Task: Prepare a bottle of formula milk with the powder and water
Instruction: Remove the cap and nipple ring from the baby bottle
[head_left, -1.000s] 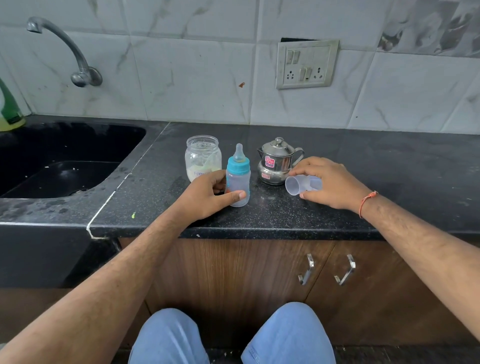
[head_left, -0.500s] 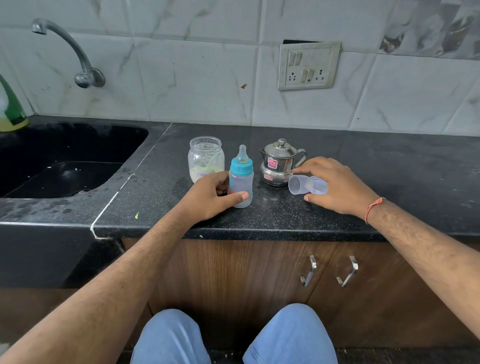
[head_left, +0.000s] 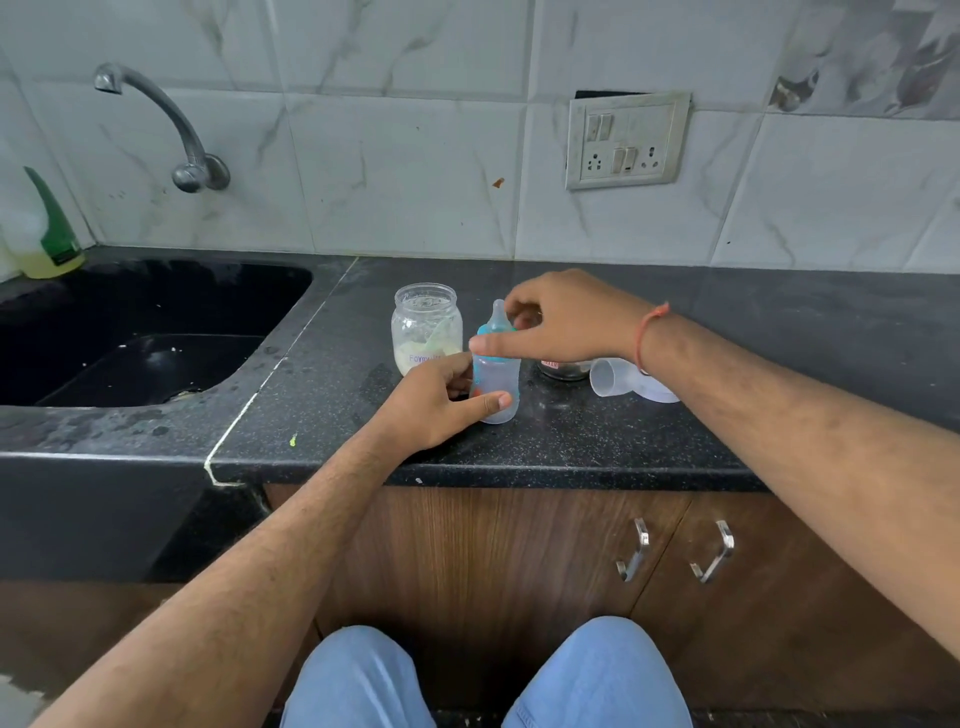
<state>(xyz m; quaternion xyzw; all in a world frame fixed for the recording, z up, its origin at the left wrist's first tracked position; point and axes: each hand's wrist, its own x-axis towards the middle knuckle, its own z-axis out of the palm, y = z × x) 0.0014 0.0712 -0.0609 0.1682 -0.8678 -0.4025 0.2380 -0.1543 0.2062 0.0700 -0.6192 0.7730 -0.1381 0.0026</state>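
At the centre of the frame, the small translucent baby bottle with a blue collar and clear teat (head_left: 496, 382) stands upright on the black speckled bench (head_left: 597, 441). The left hand (head_left: 439, 402) grips its body, fingers curled round it. The right hand (head_left: 561, 322) pinches the blue collar from above. Just left stands the open glass jar of pale powder (head_left: 427, 326); to the right the clear plastic cap (head_left: 621, 378) lies on its side.

My baby bottle (head_left: 496, 384) stands upright on the black counter (head_left: 571, 441), clear-bodied with a blue collar and a translucent teat on top. Just to its left sits the open glass powder jar (head_left: 427, 327), pale formula powder low inside. The clear bottle cap (head_left: 618, 378) lies tipped on its side to the right, mouth facing left. The steel water pot (head_left: 563, 369) stands behind, mostly hidden.
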